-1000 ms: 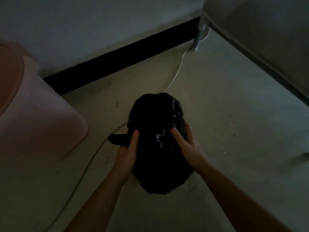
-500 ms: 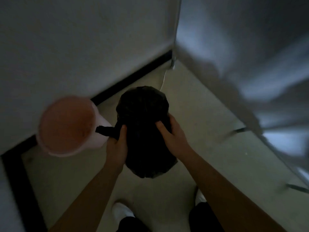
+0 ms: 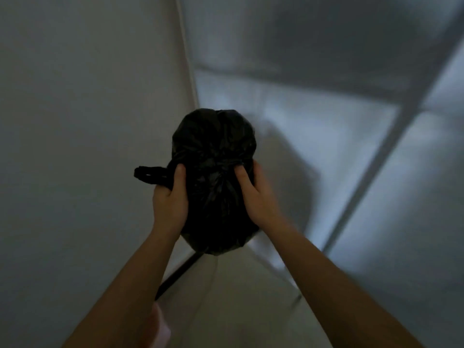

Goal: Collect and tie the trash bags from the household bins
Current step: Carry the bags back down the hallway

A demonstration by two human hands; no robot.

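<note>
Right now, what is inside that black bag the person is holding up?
Nothing inside shows. The black trash bag is opaque and gathered tight where the left hand and right hand grip it. It bulges, but its contents are covered.

Both hands grip the black trash bag.

A dim corner of what looks like a home: a plain white wall meets a frosted glass partition with grey frame bars. A black skirting strip borders the pale floor, beside a pink bin.
</note>
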